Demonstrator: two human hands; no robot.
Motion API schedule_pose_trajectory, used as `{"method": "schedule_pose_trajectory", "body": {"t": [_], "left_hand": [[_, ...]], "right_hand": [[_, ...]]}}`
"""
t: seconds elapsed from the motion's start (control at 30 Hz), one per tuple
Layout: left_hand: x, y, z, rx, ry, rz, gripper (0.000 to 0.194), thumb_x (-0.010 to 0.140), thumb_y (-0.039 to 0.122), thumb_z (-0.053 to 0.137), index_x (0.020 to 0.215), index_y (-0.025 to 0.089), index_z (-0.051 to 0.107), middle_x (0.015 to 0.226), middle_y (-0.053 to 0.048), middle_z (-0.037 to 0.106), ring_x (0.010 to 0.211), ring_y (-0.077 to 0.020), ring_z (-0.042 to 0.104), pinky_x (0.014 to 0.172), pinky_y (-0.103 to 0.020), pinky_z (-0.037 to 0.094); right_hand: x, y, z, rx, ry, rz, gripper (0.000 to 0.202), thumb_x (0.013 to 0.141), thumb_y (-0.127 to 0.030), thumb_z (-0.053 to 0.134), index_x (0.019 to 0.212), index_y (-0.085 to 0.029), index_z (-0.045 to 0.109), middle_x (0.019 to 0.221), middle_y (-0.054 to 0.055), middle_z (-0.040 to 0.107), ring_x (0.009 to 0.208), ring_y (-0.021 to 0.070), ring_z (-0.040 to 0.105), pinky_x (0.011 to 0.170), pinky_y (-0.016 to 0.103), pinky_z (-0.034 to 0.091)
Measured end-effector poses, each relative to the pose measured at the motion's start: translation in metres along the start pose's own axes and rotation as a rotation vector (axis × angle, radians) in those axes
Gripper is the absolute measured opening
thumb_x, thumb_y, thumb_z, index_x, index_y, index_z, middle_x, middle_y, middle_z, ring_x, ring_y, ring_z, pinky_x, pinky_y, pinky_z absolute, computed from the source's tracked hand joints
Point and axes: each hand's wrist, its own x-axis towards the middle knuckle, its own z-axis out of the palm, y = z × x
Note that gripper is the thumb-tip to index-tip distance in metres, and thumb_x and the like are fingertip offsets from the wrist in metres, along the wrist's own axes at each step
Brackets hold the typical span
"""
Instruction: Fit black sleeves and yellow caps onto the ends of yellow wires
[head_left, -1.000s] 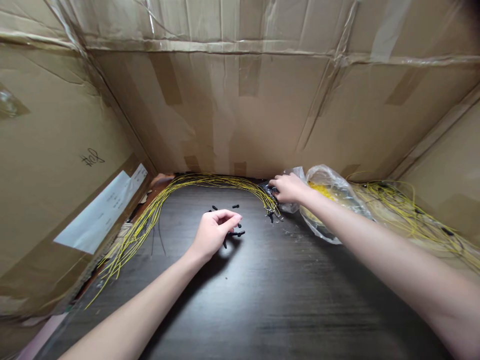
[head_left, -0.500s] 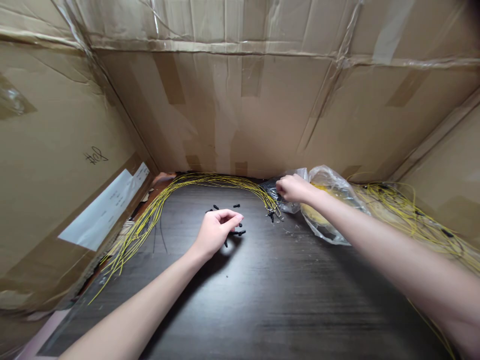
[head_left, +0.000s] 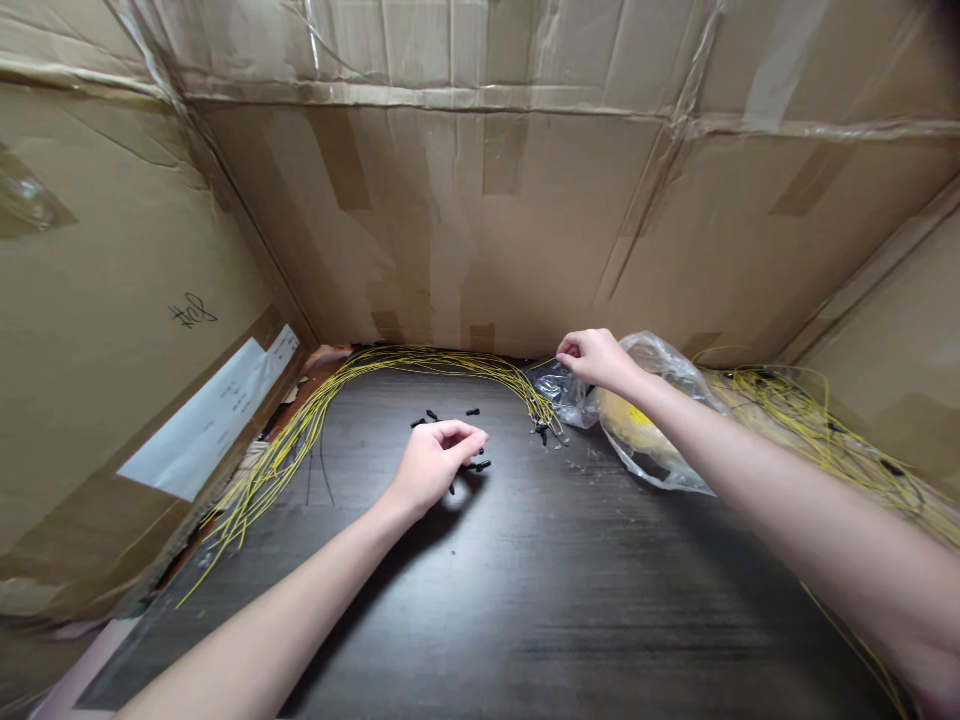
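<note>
My left hand (head_left: 431, 465) hovers low over the middle of the table, thumb and fingertips pinched together; what they hold, if anything, is hidden. Around it lie several small black plastic pieces (head_left: 473, 412), some partly covered by the hand. My right hand (head_left: 596, 360) is raised at the back, its thumb and forefinger closed on the end of a yellow wire (head_left: 546, 361). Below that hand is a small clear plastic bag (head_left: 574, 400). A long bundle of yellow wires (head_left: 330, 385) curves along the back and left, its right ends near more black pieces (head_left: 543, 433).
A larger clear bag with a yellow coil (head_left: 626, 420) stands beneath my right forearm. Loose yellow wires (head_left: 832, 425) spread at the right. Cardboard walls (head_left: 450, 230) enclose the dark wood-grain table (head_left: 525, 600) at the back and sides. A white paper label (head_left: 210, 420) is on the left wall.
My right hand has lifted slightly from the small plastic bag and wire ends, and a yellow wire now shows at its fingertips. My left hand has hardly moved.
</note>
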Motion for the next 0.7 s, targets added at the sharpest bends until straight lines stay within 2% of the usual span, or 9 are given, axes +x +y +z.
{"method": "schedule_pose_trajectory", "body": {"t": [0.13,0.3,0.5,0.7], "left_hand": [[0.000,0.000,0.000,-0.010,-0.022,0.000,0.024,0.075,0.040,0.071,0.071,0.016,0.072,0.065,-0.002,0.064,0.061,-0.0149,0.055,0.064,-0.028,0.046],[-0.001,0.001,0.001,-0.020,-0.035,-0.010,0.023,0.076,0.039,0.071,0.070,0.016,0.071,0.066,-0.002,0.063,0.061,-0.0142,0.054,0.064,-0.028,0.044],[-0.001,0.000,0.002,-0.012,-0.046,-0.024,0.024,0.076,0.040,0.071,0.071,0.016,0.072,0.065,-0.002,0.063,0.061,-0.0142,0.054,0.064,-0.027,0.044],[0.000,-0.002,0.002,0.005,-0.060,-0.023,0.026,0.076,0.041,0.070,0.071,0.015,0.071,0.066,-0.003,0.064,0.061,-0.0144,0.055,0.063,-0.027,0.045]], "right_hand": [[-0.002,-0.003,-0.008,-0.200,0.089,-0.099,0.019,0.087,-0.022,0.051,0.086,-0.017,0.070,0.090,0.010,0.070,0.088,0.0240,0.062,0.080,0.034,0.044],[-0.003,0.001,-0.020,-0.307,0.134,0.024,0.022,0.088,-0.025,0.048,0.085,-0.017,0.068,0.092,0.012,0.070,0.092,0.0280,0.058,0.081,0.039,0.042],[-0.003,0.024,-0.031,-0.237,0.297,0.209,0.020,0.085,-0.024,0.050,0.083,-0.017,0.069,0.095,0.013,0.070,0.094,0.0303,0.059,0.084,0.042,0.044],[-0.001,0.043,-0.039,-0.001,0.595,0.359,0.019,0.085,-0.025,0.054,0.087,-0.014,0.069,0.090,0.013,0.072,0.087,0.0267,0.065,0.086,0.039,0.048]]}}
